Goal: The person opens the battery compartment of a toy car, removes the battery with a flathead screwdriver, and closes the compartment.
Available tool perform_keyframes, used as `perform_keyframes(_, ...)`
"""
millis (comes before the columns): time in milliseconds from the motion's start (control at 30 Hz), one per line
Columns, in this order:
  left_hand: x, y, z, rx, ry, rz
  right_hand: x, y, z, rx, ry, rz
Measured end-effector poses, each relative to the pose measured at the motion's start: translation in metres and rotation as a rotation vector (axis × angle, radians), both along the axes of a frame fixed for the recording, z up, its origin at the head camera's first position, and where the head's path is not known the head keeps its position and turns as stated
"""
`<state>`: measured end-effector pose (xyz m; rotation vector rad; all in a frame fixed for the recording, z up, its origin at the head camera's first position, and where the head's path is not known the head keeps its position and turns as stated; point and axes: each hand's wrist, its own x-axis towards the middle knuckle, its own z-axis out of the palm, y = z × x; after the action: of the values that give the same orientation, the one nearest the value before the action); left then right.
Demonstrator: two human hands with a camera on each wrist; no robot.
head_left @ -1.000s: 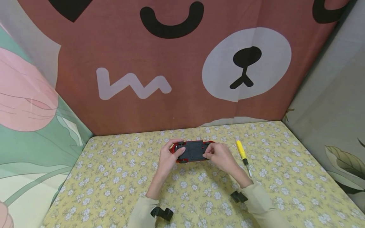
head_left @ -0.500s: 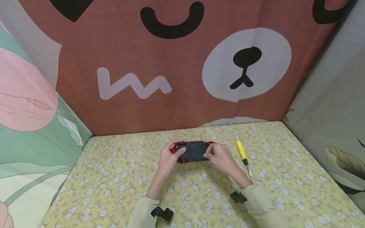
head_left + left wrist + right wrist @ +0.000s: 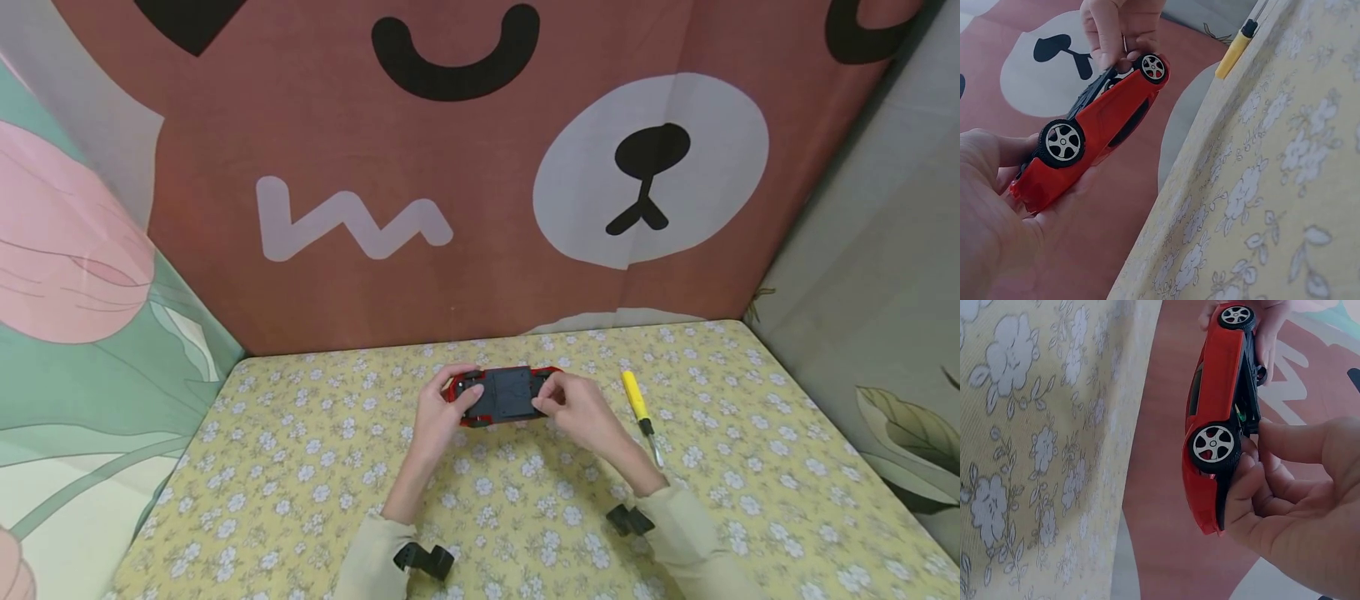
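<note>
A red toy car (image 3: 457,390) is held upside down above the table, its black base plate (image 3: 513,393) facing up. My left hand (image 3: 437,417) grips the car's left end, with the thumb on the underside and the fingers behind. At the other end, my right hand (image 3: 581,412) pinches the edge of the base plate between thumb and curled fingers. The right wrist view shows the plate standing slightly off the red body (image 3: 1219,381), with a bit of green (image 3: 1240,415) inside the gap. Silver-spoked wheels (image 3: 1062,142) show along the car's side.
A screwdriver with a yellow handle (image 3: 633,395) lies on the table to the right of my right hand. Yellow floral cloth (image 3: 315,492) covers the table. A printed bear curtain (image 3: 360,300) hangs at the back, with fabric at both sides.
The toy car has shifted very slightly up and left in the head view. A small red spot beside the base plate's right edge is now out of sight. Both hands keep their holds.
</note>
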<state>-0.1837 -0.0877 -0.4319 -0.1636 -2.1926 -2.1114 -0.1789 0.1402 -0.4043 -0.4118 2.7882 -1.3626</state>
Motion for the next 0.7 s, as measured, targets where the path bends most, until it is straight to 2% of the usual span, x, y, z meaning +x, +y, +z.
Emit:
perform_keyframes(233, 0.0001, -0.0006, 0.0007, 0.001, -0.005, 0.013, -0.0002, 0.0029, 0.0023, -0.105, 0.018, 0.032)
perform_keyframes(533, 0.0000, -0.0008, 0.0013, 0.008, -0.010, 0.011, -0.0005, 0.0029, 0.0036, -0.322, -0.057, 0.057)
perform_keyframes(700, -0.0006, 0.0000, -0.0001, 0.000, -0.006, 0.010, -0.0004, 0.0026, 0.0043, -0.382, -0.077, 0.091)
